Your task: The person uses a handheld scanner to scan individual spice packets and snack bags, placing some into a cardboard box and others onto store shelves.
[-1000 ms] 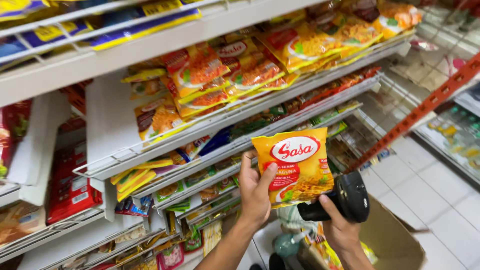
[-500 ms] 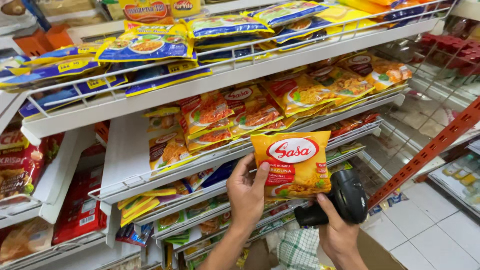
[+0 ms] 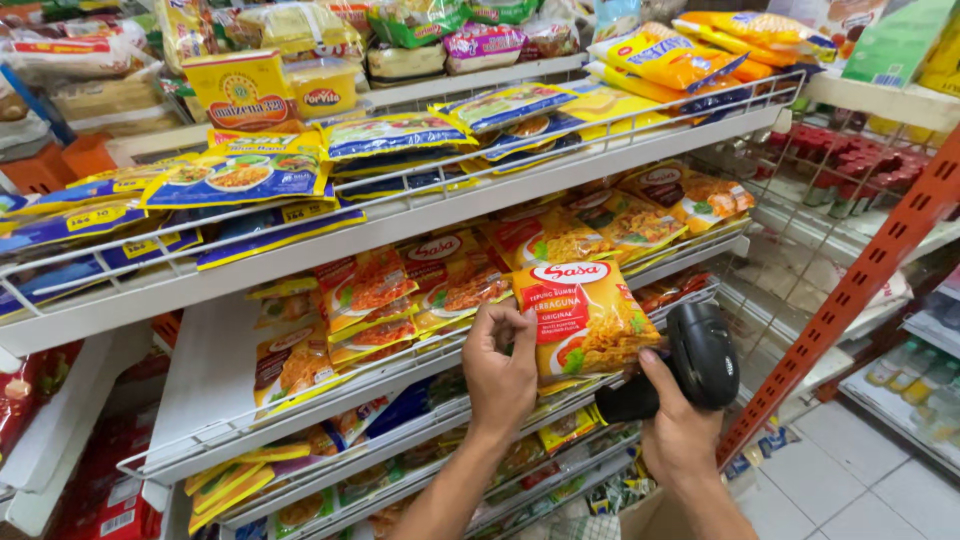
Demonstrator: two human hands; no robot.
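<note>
My left hand [image 3: 500,365] pinches the left edge of a yellow-orange seasoning flour packet [image 3: 588,315] and holds it upright in front of the middle shelf [image 3: 200,400]. My right hand [image 3: 678,430] grips a black handheld scanner [image 3: 700,355] just right of and below the packet; its thumb touches the packet's lower right corner. Behind the packet lie several similar orange and red packets [image 3: 440,285] on the tilted white wire shelf.
An upper shelf [image 3: 400,215] carries blue and yellow packets [image 3: 240,175]; above it stand yellow boxes [image 3: 245,90] and bagged goods. A red slotted upright [image 3: 860,280] stands at the right, with bottles [image 3: 850,160] behind it. White floor tiles [image 3: 860,470] show at lower right. Lower shelves hold more packets.
The view has tilted up, so higher shelves show. The packet and both hands have come closer to the middle shelf, and my left hand now pinches the packet's edge with its fingertips.
</note>
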